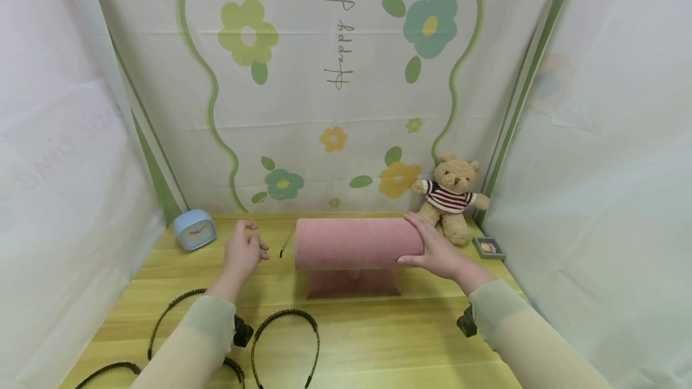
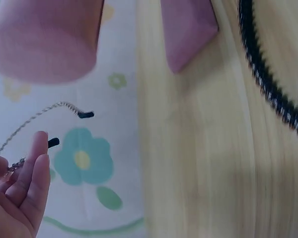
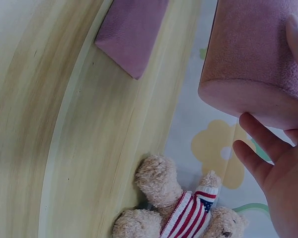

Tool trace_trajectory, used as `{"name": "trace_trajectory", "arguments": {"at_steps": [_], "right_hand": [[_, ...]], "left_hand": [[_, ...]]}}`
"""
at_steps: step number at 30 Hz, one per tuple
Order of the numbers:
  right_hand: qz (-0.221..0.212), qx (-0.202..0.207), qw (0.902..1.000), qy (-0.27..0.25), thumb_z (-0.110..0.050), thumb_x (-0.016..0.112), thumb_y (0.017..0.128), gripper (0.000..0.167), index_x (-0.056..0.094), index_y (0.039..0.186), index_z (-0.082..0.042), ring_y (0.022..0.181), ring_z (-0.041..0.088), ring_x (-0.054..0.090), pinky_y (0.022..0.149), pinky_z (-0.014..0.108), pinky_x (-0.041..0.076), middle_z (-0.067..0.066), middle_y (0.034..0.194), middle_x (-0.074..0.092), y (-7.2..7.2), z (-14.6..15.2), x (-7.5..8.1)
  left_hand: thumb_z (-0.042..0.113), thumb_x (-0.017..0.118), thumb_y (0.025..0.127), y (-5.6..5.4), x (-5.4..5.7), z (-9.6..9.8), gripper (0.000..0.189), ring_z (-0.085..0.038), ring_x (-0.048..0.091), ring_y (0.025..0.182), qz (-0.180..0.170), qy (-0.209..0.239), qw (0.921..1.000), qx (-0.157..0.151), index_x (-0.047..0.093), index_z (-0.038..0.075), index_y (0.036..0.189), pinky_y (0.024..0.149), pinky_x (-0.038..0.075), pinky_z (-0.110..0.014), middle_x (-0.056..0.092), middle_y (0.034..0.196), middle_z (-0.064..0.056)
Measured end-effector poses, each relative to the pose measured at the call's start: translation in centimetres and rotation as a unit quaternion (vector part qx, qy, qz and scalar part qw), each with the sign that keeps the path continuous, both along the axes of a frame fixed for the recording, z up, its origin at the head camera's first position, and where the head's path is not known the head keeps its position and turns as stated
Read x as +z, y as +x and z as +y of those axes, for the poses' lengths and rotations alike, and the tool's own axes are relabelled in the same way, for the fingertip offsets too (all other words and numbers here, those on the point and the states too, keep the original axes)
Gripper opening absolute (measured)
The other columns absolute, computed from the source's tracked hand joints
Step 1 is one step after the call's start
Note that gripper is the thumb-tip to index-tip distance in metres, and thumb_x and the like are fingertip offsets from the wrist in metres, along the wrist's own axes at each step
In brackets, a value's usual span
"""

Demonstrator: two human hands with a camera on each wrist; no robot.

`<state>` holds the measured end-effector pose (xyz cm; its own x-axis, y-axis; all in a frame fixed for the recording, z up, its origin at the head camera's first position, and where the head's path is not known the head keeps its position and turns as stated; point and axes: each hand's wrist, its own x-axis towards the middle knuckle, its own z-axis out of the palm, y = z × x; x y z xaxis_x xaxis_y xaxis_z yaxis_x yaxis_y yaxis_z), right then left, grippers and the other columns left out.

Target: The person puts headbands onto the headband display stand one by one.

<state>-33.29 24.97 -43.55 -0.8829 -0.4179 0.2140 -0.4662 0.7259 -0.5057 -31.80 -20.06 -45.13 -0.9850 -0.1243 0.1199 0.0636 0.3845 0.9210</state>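
A pink velvet headband stand, a padded roll on a flat-sided base, stands at the middle of the table. My right hand grips the roll's right end, thumb at the front and fingers over the top and end face. Left of the roll, my left hand pinches a thin twisted headband between thumb and fingers. Both black tips of this headband point toward the roll's left end, apart from it. The hand hides part of the band.
Several dark toothed headbands, one a headband in front of the stand, lie on the wooden table. A blue clock stands back left. A teddy bear and a small framed picture are back right. Printed curtains surround the table.
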Motion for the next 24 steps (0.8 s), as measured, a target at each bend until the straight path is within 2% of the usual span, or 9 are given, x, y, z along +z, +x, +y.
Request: {"name": "trace_trajectory", "arguments": {"at_steps": [7,13,20,24], "right_hand": [[0.005,0.002,1.0,-0.003,-0.058,0.077,0.077,0.104,0.024,0.157,-0.018,0.144,0.035,0.021,0.11,0.06,0.026,0.012,0.16,0.021,0.0,0.0,0.0],[0.01,0.004,0.9999,-0.003,-0.056,0.078,0.077,0.104,0.024,0.157,-0.019,0.144,0.036,0.022,0.11,0.06,0.026,0.014,0.16,0.022,0.1,-0.1,0.1],[0.012,0.004,0.9999,-0.004,-0.056,0.078,0.077,0.103,0.024,0.157,-0.019,0.144,0.036,0.022,0.111,0.061,0.025,0.014,0.16,0.022,0.3,-0.2,0.2],[0.011,0.004,0.9999,-0.003,-0.056,0.078,0.077,0.104,0.024,0.157,-0.016,0.144,0.036,0.022,0.11,0.061,0.026,0.013,0.16,0.022,0.2,-0.1,0.0]], "left_hand": [[0.021,0.042,0.108,2.2,0.5,2.2,0.02,-0.027,0.068,0.074,0.062,-0.051,0.9966,-0.014,0.044,0.008,0.123,0.055,0.051,-0.036,0.068,0.086,-0.008],[0.011,0.048,0.105,4.0,0.5,3.6,0.012,-0.018,0.065,0.068,0.137,-0.118,0.9833,-0.018,0.048,0.006,0.115,0.05,0.051,-0.03,0.066,0.08,-0.003],[0.007,0.048,0.104,5.3,-0.7,5.2,0.005,-0.018,0.066,0.067,0.186,-0.156,0.9696,-0.025,0.049,0.006,0.109,0.046,0.048,-0.025,0.067,0.082,-0.009],[0.007,0.05,0.104,5.7,-1.7,6.0,0.004,-0.011,0.057,0.055,0.213,-0.184,0.9592,-0.027,0.049,0.004,0.106,0.039,0.041,-0.022,0.065,0.076,-0.009]]}}
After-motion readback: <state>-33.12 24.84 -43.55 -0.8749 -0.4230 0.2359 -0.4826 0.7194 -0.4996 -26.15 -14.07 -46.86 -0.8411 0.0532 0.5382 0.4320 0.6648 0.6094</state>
